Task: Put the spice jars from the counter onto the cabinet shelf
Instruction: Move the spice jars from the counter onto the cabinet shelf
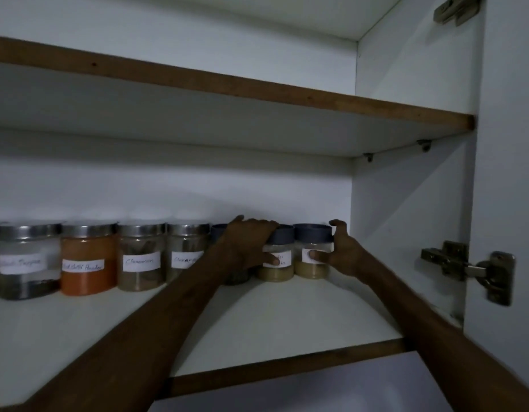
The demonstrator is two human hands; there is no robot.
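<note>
1. While both bare arms reach into a dim open cabinet, the left hand (248, 242) rests over a dark-capped jar (277, 257), palm on the cap and thumb pressed against its white label, so the hand grasps that jar.
2. At the far right of the row, the right hand (340, 254) cups the last dark-capped jar (312, 254), thumb on its label and fingers curled around its right side, holding it upright on the lower shelf (257, 316).
3. Both held jars show pale powder in their lower halves and stand touching one another, near the cabinet's right wall (406, 218).
4. A third dark-capped jar (220, 231) sits mostly hidden behind the left wrist.
5. Leftward, steel-lidded jars line the back of the shelf: two labelled cinnamon (141, 257), one of orange powder (88, 260), and one with dark contents (28, 261) whose label is too blurred to read.
6. Above, the upper shelf (257, 93) shows a brown edge.
7. Two metal hinges (468, 267) are fixed to the right side.
</note>
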